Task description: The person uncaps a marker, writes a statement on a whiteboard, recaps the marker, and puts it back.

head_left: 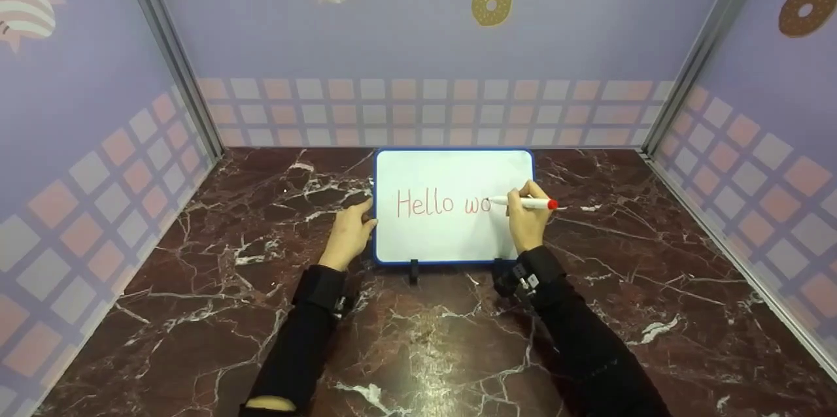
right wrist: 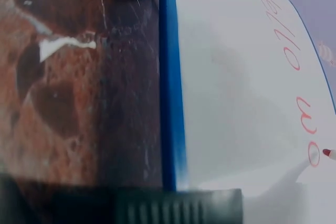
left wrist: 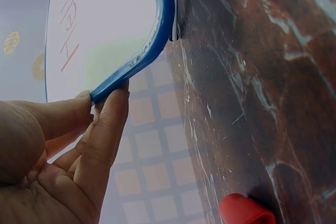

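A small whiteboard (head_left: 444,240) with a blue frame stands propped on the table, bearing "Hello wo" in red letters. My left hand (head_left: 350,234) pinches its left edge; in the left wrist view, thumb and fingers (left wrist: 100,140) lie on either side of the blue frame (left wrist: 152,51). My right hand (head_left: 528,217) grips a white marker (head_left: 533,202) with a red end, its tip beside the "o". The right wrist view shows the red marker tip (right wrist: 326,152) close to that letter; the right hand itself is out of that view.
A black foot (head_left: 413,271) supports the board's lower edge on the dark marbled table (head_left: 425,351). A red cap (left wrist: 244,211) lies on the table near the left wrist. Patterned walls (head_left: 418,44) enclose the back and sides.
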Demonstrator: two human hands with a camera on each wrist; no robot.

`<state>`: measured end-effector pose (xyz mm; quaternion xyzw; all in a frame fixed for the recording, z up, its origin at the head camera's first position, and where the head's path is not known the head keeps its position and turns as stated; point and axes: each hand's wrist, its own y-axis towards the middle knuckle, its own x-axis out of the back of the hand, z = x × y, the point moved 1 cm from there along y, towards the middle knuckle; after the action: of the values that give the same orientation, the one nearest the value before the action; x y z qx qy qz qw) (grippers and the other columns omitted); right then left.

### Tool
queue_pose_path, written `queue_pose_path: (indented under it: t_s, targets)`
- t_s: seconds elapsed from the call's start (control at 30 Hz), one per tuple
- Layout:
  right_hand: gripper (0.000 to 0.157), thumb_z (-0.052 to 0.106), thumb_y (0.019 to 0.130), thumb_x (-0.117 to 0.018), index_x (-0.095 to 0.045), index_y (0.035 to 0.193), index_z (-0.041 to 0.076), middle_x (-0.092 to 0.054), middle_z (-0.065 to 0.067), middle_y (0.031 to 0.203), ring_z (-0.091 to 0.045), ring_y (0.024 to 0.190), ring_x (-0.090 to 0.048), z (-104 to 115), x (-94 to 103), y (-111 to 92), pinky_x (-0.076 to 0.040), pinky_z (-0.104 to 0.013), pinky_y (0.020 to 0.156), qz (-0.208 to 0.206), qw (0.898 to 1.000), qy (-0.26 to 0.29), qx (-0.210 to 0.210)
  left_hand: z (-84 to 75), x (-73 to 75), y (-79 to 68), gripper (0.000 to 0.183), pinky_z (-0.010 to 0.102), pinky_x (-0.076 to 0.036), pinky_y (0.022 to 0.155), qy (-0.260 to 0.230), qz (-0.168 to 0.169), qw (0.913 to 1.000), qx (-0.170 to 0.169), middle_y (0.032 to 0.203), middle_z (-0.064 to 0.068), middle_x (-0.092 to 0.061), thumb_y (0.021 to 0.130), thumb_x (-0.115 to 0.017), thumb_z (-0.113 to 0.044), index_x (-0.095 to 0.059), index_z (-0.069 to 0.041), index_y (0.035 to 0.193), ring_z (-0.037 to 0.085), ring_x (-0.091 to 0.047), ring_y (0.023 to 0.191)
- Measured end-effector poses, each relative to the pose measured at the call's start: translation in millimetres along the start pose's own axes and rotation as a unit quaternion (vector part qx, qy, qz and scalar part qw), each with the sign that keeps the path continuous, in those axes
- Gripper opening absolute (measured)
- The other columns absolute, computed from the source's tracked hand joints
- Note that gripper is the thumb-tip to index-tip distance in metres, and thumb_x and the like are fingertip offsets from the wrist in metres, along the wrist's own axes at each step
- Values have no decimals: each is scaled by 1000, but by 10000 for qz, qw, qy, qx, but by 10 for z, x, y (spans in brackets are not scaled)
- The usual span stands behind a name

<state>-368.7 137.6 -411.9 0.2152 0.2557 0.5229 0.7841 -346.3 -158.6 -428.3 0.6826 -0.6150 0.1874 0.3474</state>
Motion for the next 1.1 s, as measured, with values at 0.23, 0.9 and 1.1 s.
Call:
queue_pose_path:
  t_s: [0.23, 0.9, 1.1]
  targets:
    - [24, -16, 82, -50, -33, 65, -17, -45, 7, 47, -5, 39, -45, -38, 99, 42, -33, -14, 39, -73, 9999, 117, -12, -10, 10, 14, 50, 33, -59, 67, 40, 5, 9999, 102, 98, 21, -69, 96, -60, -1, -48, 0, 144, 26, -69, 73]
    - [23, -15, 82, -51, -36, 65, -18, -48, 3, 46, -10, 39, -47, -55, 109, 46, -32, -14, 40, 114, 9999, -44, -30, -1, -3, 9, 50, 34, -60, 68, 89, 9, 10000, 25, 99, 23, -69, 95, -62, 0, -48, 2, 143, 29, -70, 75]
    - [23, -17, 80, -49, -34, 64, -18, -45, 5, 45, -3, 38, -43, -68, 130, 44, -31, -13, 39, 87, 10000, 9, 25, 14, -13, 3, 51, 31, -58, 67, -112, 138, 9997, 181, 100, 21, -69, 97, -59, -2, -45, -1, 146, 32, -70, 77]
